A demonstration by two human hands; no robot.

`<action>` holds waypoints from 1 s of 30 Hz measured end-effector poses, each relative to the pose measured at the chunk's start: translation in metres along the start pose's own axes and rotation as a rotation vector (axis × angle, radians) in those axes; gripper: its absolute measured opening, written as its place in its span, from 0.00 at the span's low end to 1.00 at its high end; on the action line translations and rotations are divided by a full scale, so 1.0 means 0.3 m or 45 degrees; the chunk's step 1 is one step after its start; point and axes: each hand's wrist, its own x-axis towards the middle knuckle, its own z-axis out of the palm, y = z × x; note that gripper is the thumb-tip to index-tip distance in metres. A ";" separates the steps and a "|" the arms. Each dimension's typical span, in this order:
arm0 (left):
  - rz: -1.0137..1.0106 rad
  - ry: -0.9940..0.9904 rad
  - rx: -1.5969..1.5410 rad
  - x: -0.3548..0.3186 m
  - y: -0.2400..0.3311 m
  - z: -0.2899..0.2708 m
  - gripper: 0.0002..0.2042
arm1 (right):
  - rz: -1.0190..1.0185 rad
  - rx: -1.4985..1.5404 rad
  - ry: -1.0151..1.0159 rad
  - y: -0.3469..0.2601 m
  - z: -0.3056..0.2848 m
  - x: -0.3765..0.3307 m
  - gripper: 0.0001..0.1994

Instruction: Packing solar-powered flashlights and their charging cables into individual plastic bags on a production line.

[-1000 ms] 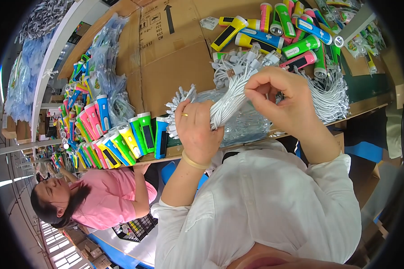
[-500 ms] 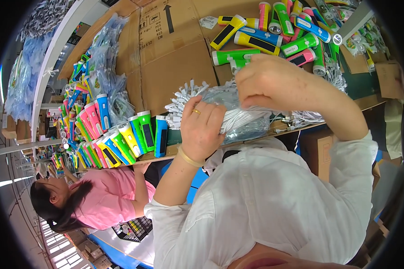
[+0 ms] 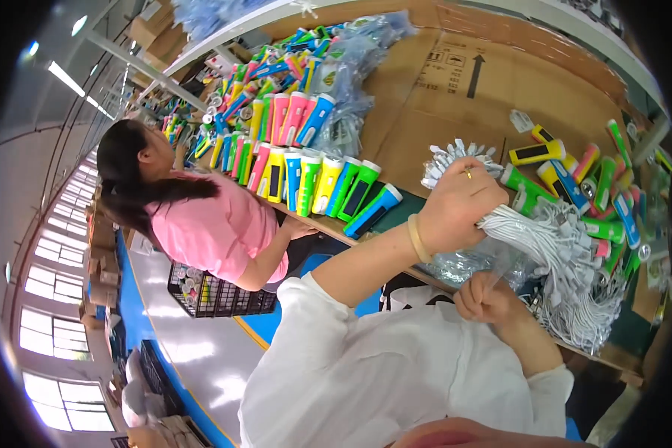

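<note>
Head view shows the left hand [image 3: 459, 205] closed tightly around a thick bundle of white cords [image 3: 545, 239]; the plug ends stick out above the fist and the long part hangs down to the right, over the table edge. The right hand [image 3: 484, 297] is lower, near the chest, and is closed like a fist. It seems to pinch a thin clear plastic bag [image 3: 478, 265], but I cannot tell exactly what is between the fingers.

Under the cords lies a bigger pile of the same white cords [image 3: 586, 317], loose and tangled. So I judge the work is only at the beginning or the middle: one bundle is gathered in the hand, much is left to sort.

Around them, on the cardboard-covered table [image 3: 440, 97], lie many coloured flashlights [image 3: 328, 183], some standing in a neat row on the left, others scattered on the right. A person in a pink shirt [image 3: 213, 228] works at the same table, farther left.
</note>
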 end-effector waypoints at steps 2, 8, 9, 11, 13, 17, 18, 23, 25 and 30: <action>-0.039 -0.015 0.237 -0.037 -0.024 -0.023 0.21 | -0.051 -0.369 0.453 -0.035 0.081 -0.037 0.09; 0.186 -0.196 0.035 0.013 -0.069 -0.071 0.21 | -1.099 -1.432 1.104 -0.384 -0.041 -0.232 0.07; 0.161 -0.208 -0.098 0.018 -0.061 -0.051 0.21 | -0.931 -1.411 1.342 -0.415 -0.096 -0.197 0.08; -0.042 -0.028 -0.217 0.008 -0.026 -0.017 0.17 | -0.493 -1.393 1.147 -0.337 -0.204 -0.100 0.10; -0.380 0.098 -0.241 -0.008 -0.005 -0.018 0.19 | -0.086 -1.805 0.790 -0.172 -0.213 -0.104 0.10; -0.734 0.085 -0.320 0.020 -0.058 -0.033 0.19 | -0.690 -1.579 -0.147 -0.175 0.080 -0.173 0.05; -0.666 0.021 -0.204 0.024 -0.071 -0.043 0.19 | -0.895 -1.528 -0.175 -0.255 0.134 -0.203 0.05; -0.159 -0.375 -0.084 0.070 -0.094 -0.025 0.20 | -1.404 -0.382 0.219 -0.461 0.056 -0.399 0.07; -0.143 -0.452 -0.289 0.072 -0.095 0.003 0.19 | -1.410 -0.436 0.430 -0.492 -0.050 -0.406 0.06; -0.495 -0.277 -1.002 0.005 -0.103 0.089 0.07 | -0.845 -0.728 1.092 -0.270 -0.228 -0.427 0.12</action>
